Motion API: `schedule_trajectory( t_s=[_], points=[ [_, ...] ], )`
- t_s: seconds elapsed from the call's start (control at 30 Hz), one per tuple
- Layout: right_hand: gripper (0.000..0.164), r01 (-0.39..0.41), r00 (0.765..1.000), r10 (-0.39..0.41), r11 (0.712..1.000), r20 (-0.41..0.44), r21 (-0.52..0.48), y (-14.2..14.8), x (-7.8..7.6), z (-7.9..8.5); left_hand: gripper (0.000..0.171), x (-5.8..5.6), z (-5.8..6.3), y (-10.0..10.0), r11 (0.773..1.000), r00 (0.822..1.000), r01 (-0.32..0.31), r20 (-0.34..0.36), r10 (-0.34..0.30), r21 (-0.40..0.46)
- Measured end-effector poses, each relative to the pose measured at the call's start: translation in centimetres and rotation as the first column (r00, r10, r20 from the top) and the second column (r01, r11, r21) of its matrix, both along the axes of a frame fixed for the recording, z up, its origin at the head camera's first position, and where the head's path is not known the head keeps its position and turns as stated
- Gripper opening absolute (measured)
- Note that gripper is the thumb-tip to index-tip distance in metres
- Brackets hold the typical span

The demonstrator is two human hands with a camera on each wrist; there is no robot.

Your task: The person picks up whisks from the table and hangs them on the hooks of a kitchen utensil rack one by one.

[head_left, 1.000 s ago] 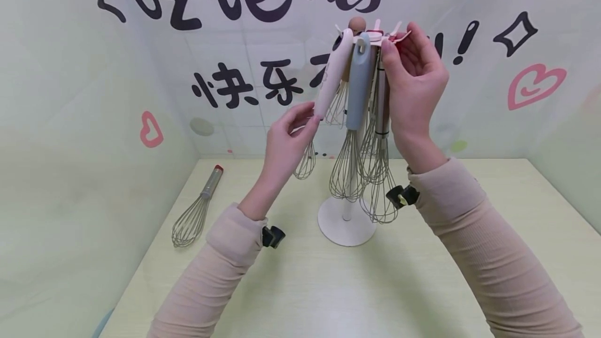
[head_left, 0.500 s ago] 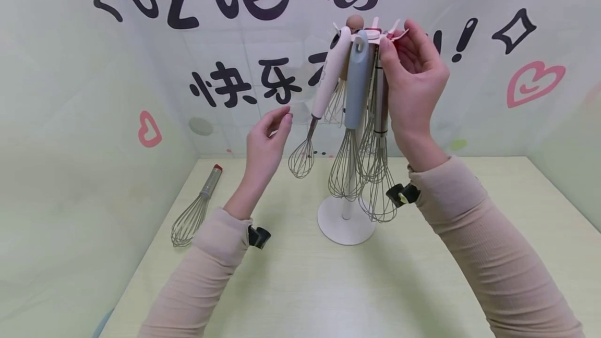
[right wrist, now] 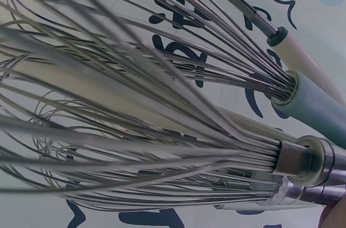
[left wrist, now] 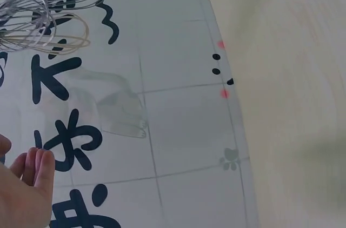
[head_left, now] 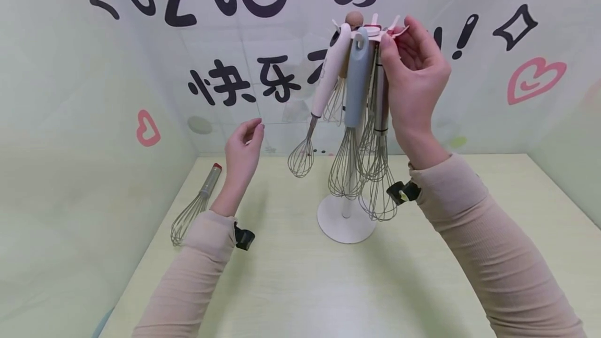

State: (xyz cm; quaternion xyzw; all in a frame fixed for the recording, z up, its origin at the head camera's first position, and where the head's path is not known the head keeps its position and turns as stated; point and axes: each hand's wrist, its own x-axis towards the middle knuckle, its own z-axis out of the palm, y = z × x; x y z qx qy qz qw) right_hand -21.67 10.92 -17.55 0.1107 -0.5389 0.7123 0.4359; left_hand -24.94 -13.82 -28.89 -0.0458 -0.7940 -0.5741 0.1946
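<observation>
In the head view, my right hand [head_left: 418,82] pinches the edge of the hook ring [head_left: 372,32] on top of a white whisk stand [head_left: 338,231]. From the ring hang a whisk with a white handle [head_left: 331,69], one with a blue-grey handle [head_left: 358,85], a metal-handled whisk [head_left: 382,100] and others partly hidden behind them. My left hand [head_left: 243,153] is in the air left of the stand, fingers loosely bent, holding nothing. The left wrist view shows this hand [left wrist: 27,190] apart from the wires. Wire loops [right wrist: 162,76] fill the right wrist view.
Another whisk [head_left: 198,203] with a red-tipped metal handle lies on the pale table [head_left: 310,286], at the left, beyond my left forearm. Behind the table hangs a white backdrop [head_left: 281,134] with black characters and pink hearts.
My left hand has let go of the white-handled whisk and moved left and down. That whisk now hangs freely from the ring. My right hand keeps its place on the ring.
</observation>
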Motion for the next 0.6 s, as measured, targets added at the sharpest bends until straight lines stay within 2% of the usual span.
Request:
schedule_trajectory(
  t_s=[0.2,0.27,0.6],
  points=[
    [0.042,-0.034,0.999,0.036,0.998,0.026,-0.054,0.3,-0.2,0.2,0.035,-0.6,-0.9,-1.8,0.998,0.998,-0.056,0.021,0.056,-0.017],
    [0.041,-0.023,0.999,0.024,0.999,0.026,-0.031,0.4,-0.2,0.2,0.035,-0.8,-1.1,-2.3,0.997,0.997,-0.077,0.032,0.077,-0.021],
    [0.038,-0.070,0.996,0.075,0.993,0.058,-0.091,1.0,-0.3,0.5,0.037,-1.8,-2.5,-4.9,0.986,0.980,-0.159,0.112,0.163,-0.040]
  ],
)
